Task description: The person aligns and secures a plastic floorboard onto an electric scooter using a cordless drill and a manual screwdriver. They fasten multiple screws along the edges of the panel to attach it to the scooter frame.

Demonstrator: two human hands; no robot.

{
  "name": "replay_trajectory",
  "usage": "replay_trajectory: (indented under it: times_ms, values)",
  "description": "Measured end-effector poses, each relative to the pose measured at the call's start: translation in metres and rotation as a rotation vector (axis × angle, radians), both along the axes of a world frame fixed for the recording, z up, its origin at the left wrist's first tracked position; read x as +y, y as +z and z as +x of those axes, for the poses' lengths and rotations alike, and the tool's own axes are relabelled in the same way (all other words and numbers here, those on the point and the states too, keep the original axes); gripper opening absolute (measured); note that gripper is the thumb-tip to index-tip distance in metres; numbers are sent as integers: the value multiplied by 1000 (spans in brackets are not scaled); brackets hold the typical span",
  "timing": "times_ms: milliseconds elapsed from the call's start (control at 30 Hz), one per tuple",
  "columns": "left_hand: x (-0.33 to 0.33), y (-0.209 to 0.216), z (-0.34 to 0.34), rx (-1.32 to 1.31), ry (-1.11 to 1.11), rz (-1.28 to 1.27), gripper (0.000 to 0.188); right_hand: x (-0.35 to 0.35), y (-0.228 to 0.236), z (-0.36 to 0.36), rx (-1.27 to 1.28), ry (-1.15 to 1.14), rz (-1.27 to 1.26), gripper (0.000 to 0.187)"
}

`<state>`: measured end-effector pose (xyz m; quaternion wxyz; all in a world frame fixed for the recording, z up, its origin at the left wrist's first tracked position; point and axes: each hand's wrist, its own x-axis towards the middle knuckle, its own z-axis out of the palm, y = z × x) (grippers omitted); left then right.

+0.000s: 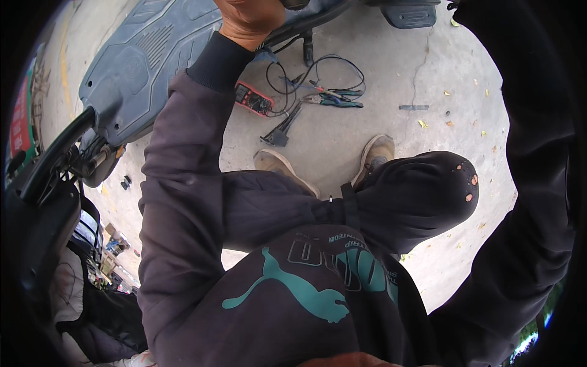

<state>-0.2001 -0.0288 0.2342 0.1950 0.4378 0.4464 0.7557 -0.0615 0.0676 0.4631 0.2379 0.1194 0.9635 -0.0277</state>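
Note:
My left hand [252,19] reaches up to the top edge of the picture, over the grey footboard [156,52] of a scooter. Only its wrist and lower part show; the fingers are cut off by the edge. Beside it, a dark part [297,3] pokes in at the top, too little of it visible to name. My right arm, in a dark sleeve [538,122], stretches up along the right side, and its hand lies outside the picture. Below my left wrist, on the ground, lies a red multimeter [253,100] with dark test leads [318,58] looped beside it.
Pliers with green-and-black handles [339,103] lie by the leads. Closer to my shoes [284,168] is a small black box with wires [278,134]. A handlebar [58,150] rises at left. A flat dark strip [414,107] and scattered yellow leaves lie on the concrete [397,67].

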Motion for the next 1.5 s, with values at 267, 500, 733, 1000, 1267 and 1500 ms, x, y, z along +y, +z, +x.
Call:
replay_trajectory:
  times_ms: [267,500,733,1000,1267,1500]
  values:
    - [1,0,3,-15,-9,5,99,9,-22,10,99,11,-52,26]
    - [-3,0,6,-25,-3,13,101,7,-18,0,61,94,-6,26]
    - [-2,37,11,285,20,-121,98,21,-25,7,210,137,-111,28]
    - [-135,100,-51,-649,43,-481,27,15,-59,94,654,13,-523,32]
    - [-192,92,75,-891,-84,-1024,30,-72,-71,103,518,-728,-1300,25]
    - [-179,98,69,-1062,-78,-611,43,-122,-78,64,680,-907,-1525,32]
